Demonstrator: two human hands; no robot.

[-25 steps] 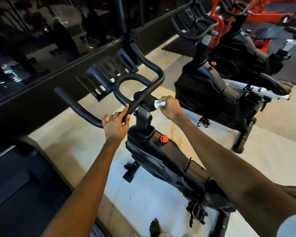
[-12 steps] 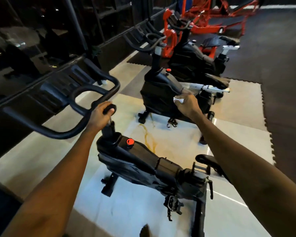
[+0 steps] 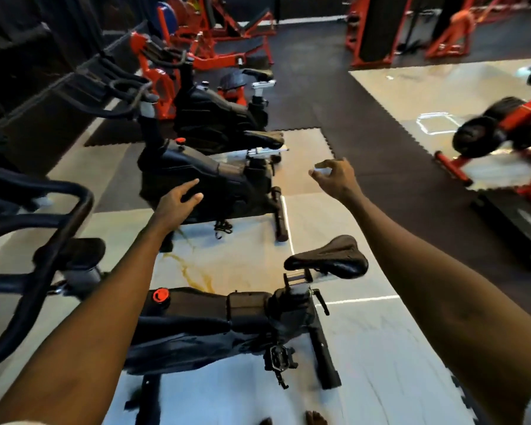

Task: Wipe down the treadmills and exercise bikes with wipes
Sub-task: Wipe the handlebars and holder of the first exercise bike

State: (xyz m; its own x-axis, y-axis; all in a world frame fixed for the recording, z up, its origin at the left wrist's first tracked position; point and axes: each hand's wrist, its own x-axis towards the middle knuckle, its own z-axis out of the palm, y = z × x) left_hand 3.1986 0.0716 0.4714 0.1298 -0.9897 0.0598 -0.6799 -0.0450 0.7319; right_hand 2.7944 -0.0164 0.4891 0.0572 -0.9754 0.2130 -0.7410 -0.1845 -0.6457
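A black exercise bike (image 3: 196,320) stands right below me, its handlebar (image 3: 59,228) at the left and its saddle (image 3: 331,256) at the right. My left hand (image 3: 178,204) hovers in the air with relaxed fingers, holding nothing, off the handlebar. My right hand (image 3: 337,179) is raised above the floor past the saddle and pinches a small white wipe (image 3: 319,171) between thumb and fingers. A second black bike (image 3: 209,179) stands just beyond my hands, and a third bike (image 3: 215,118) behind it.
Red weight machines (image 3: 227,29) line the back of the room. A red machine with a black roller (image 3: 485,133) stands at the right, and a dark treadmill edge (image 3: 512,222) below it. Black rubber mats (image 3: 350,118) and pale floor tiles (image 3: 380,348) lie around the bikes. Toes show at the bottom edge.
My left hand has let go of the handlebar and lifted away, open. My right hand with the wipe has swung right, away from the bike. The view has turned right.
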